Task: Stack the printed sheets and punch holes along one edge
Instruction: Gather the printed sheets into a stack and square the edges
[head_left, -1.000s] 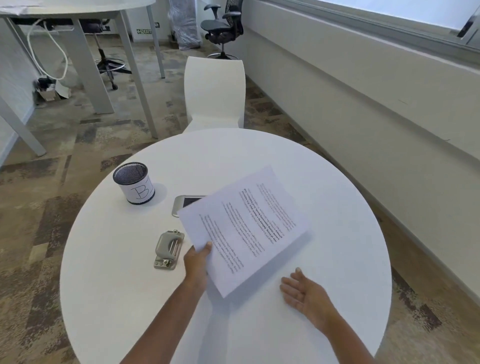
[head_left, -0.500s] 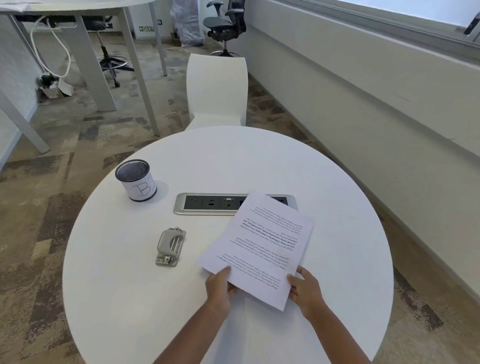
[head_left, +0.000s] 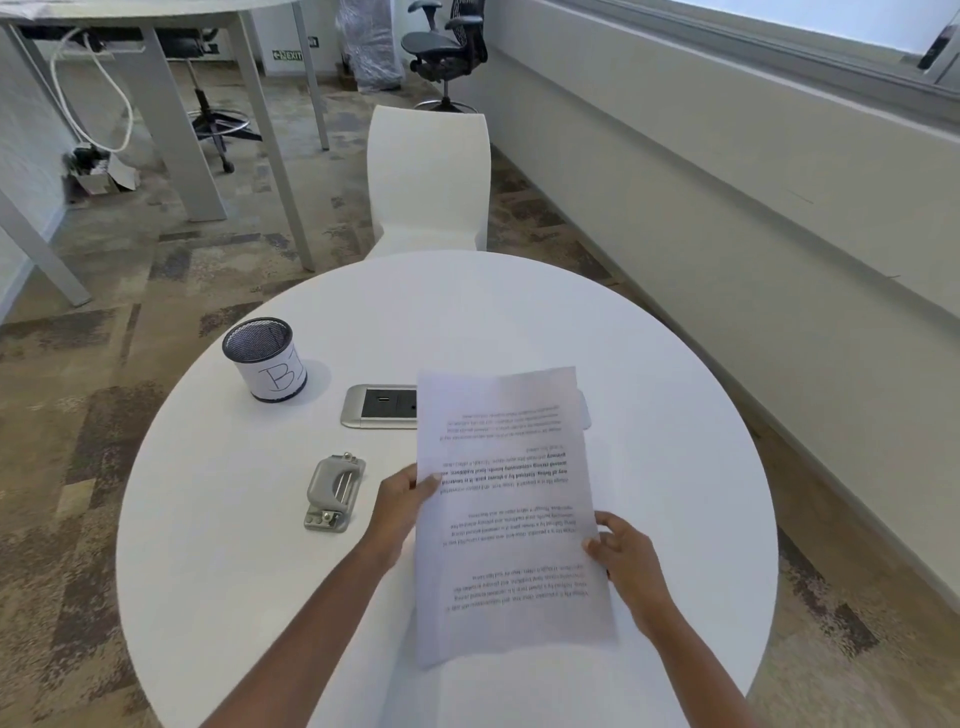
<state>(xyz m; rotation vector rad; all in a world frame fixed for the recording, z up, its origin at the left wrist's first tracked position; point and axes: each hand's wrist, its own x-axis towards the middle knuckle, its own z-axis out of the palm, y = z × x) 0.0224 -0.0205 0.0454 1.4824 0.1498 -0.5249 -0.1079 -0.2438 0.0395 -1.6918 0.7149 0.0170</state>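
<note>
The printed sheets (head_left: 506, 499) are lifted above the round white table (head_left: 218, 561), text upside down to me, long side running away from me. My left hand (head_left: 402, 501) grips their left edge with the thumb on top. My right hand (head_left: 623, 553) holds the right edge. A grey metal hole punch (head_left: 334, 491) lies on the table just left of my left hand, apart from the paper.
A mesh pen cup (head_left: 265, 358) labelled "B" stands at the table's back left. A silver power socket panel (head_left: 382, 406) is set in the tabletop, partly hidden by the sheets. A white chair (head_left: 428, 176) stands behind the table.
The sheets turned from slanted to lengthwise in front of me and rose. My right hand went from resting open on the table to holding their right edge; my left slid up the left edge.
</note>
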